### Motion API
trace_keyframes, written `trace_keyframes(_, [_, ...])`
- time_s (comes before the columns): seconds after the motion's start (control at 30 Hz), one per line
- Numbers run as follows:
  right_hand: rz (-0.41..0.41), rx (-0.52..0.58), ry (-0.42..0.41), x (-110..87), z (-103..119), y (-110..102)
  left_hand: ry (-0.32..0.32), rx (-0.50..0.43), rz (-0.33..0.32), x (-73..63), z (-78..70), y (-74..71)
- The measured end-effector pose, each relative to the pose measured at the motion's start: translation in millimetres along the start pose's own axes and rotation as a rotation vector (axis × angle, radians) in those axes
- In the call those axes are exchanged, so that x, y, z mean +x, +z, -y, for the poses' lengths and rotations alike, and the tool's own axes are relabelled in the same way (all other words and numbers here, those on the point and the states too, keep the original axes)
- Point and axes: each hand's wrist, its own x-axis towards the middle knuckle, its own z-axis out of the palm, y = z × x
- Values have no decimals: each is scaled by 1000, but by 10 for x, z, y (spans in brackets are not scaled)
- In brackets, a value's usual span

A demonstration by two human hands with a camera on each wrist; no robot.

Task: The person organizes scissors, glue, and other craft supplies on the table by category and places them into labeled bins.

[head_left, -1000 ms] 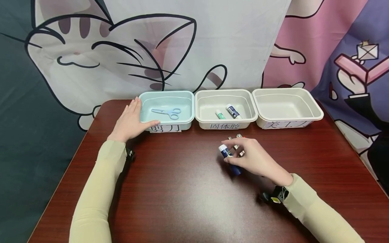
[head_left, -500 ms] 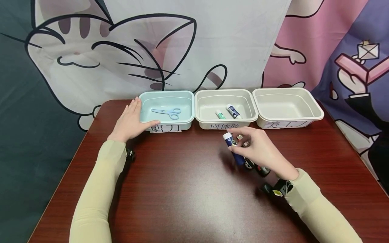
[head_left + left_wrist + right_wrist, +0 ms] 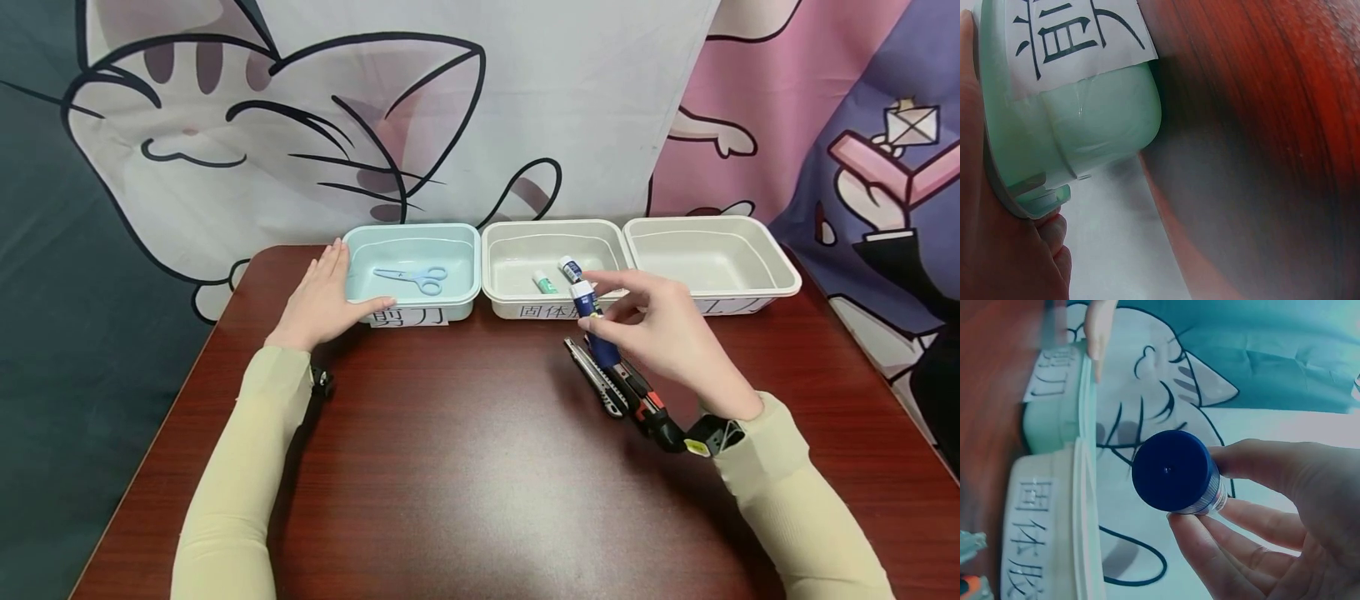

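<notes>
Blue glue stick with a white cap tilts above a dark red wooden bench, its capped end in front of the middle cream bin in the head view. The right hand's grip clasps it between thumb and fingertips; the right wrist view shows its round blue end. Below lie a silver knife and a black-and-orange knife, both partly hidden. At left, the left hand's grip is unclenched, fingers straight along the rim of a pale blue bin, thumb at its front. Scissors lie inside that bin; a green-and-white stick and a second blue stick lie in the middle one. A cream bin stands at right, before a cat-print cloth.
</notes>
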Motion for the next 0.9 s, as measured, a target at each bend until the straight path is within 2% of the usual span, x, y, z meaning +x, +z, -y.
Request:
trace_keyframes(0.33, [-67, 11, 62, 150, -19, -191, -2, -4, 3, -7, -15, -13])
trace_keyframes(0.53, [-81, 33, 81, 277, -62, -249, -3, -5, 3, -11, -24, -23])
trace_keyframes(0.77, [-90, 65, 199, 482, -106, -368, 2, -9, 8, -4, -14, -14])
trace_keyframes(0.9, [-108, 105, 229, 618, -163, -432, 7, -8, 3, 7, 6, -4])
